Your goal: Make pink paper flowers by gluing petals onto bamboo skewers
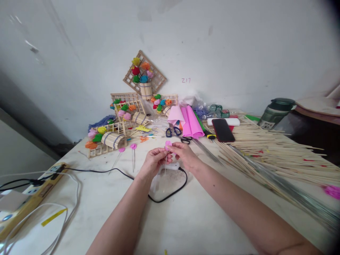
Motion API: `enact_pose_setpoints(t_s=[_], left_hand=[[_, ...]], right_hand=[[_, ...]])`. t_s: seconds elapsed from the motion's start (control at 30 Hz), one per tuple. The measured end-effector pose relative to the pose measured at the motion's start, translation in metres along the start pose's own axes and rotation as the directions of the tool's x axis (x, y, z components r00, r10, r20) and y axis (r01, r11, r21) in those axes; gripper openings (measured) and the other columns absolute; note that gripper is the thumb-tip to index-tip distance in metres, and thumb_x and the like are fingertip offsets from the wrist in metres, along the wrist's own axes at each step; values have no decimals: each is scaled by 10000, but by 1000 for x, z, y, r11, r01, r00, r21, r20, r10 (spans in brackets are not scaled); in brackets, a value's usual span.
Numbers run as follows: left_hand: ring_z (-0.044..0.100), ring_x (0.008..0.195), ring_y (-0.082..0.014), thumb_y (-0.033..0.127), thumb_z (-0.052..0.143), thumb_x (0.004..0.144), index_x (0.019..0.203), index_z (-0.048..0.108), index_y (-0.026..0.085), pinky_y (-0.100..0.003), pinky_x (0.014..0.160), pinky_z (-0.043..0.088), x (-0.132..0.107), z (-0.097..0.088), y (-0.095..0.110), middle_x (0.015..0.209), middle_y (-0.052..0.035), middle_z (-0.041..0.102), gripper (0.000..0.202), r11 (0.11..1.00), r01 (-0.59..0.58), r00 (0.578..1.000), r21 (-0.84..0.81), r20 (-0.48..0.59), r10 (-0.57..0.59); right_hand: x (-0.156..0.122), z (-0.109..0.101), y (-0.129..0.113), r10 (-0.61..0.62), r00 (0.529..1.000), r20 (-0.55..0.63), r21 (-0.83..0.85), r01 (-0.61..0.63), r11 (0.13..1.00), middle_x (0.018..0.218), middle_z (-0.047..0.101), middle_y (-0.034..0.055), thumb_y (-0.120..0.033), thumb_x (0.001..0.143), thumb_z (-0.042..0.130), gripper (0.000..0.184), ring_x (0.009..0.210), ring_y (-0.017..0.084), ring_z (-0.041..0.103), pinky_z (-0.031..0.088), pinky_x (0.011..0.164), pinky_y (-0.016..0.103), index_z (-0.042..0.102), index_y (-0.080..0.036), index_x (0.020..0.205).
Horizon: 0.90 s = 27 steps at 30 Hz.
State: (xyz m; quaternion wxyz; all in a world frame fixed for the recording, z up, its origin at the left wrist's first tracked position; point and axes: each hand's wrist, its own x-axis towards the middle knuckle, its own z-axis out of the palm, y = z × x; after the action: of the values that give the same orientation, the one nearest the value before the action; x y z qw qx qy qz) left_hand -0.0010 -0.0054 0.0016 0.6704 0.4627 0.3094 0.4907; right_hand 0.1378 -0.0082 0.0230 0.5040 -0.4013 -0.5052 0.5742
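A pink paper flower (168, 143) on a thin pale stem is pinched between my two hands at the middle of the table. My left hand (156, 157) closes its fingers on the stem just under the petals. My right hand (184, 153) pinches the edge of the pink paper from the other side. Beneath them lies a white glue gun (172, 166) with a black cord, partly hidden by my fingers. Two more pink paper flowers on wire stems, one (133, 146) nearer and one (122, 150) farther left, rest on the table.
Bamboo lattice pieces with paper flowers (106, 140) stand at back left; another (145, 74) leans on the wall. Pink crepe paper (191, 122), scissors (174, 132), a phone (223, 130) and a green bottle (276, 113) lie behind. Sticks (271, 152) cover the right; a power strip (34, 194) sits left.
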Motion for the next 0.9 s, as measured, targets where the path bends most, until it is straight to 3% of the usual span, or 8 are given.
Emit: enact_pose_setpoints(t_s=[0.13, 0.57, 0.8, 0.9], left_hand=[[579, 520, -108, 265, 698, 641, 735, 643, 102, -208, 509, 452, 0, 1, 0, 620, -54, 648, 196, 1000, 6, 1000, 19, 7, -6], [599, 548, -120, 254, 720, 615, 734, 653, 98, -223, 548, 472, -2, 8, 1, 641, -65, 661, 208, 999, 30, 999, 38, 20, -31], [604, 545, -129, 269, 741, 586, 717, 648, 103, -237, 557, 486, -3, 10, 4, 645, -68, 662, 231, 995, 84, 996, 55, 0, -85], [593, 528, -123, 284, 747, 575, 703, 644, 103, -230, 536, 476, -3, 10, 5, 624, -62, 655, 244, 995, 77, 997, 62, -16, -77]], right_hand=[[1, 3, 6, -19, 1000, -8, 54, 19, 998, 472, 507, -38, -387, 631, 662, 258, 425, 83, 444, 298, 477, 240, 546, -159, 594], [1, 3, 4, -14, 996, -90, 132, 26, 991, 478, 508, -33, -314, 553, 706, 245, 399, 76, 426, 337, 437, 243, 512, -164, 547], [3, 1, 8, -30, 982, -185, 92, 47, 995, 495, 506, -34, -296, 562, 698, 221, 427, 67, 401, 314, 456, 237, 530, -155, 531], [3, -3, 5, -11, 993, -121, 74, 20, 997, 546, 533, -25, -348, 589, 687, 230, 468, 71, 433, 304, 475, 230, 581, -145, 601]])
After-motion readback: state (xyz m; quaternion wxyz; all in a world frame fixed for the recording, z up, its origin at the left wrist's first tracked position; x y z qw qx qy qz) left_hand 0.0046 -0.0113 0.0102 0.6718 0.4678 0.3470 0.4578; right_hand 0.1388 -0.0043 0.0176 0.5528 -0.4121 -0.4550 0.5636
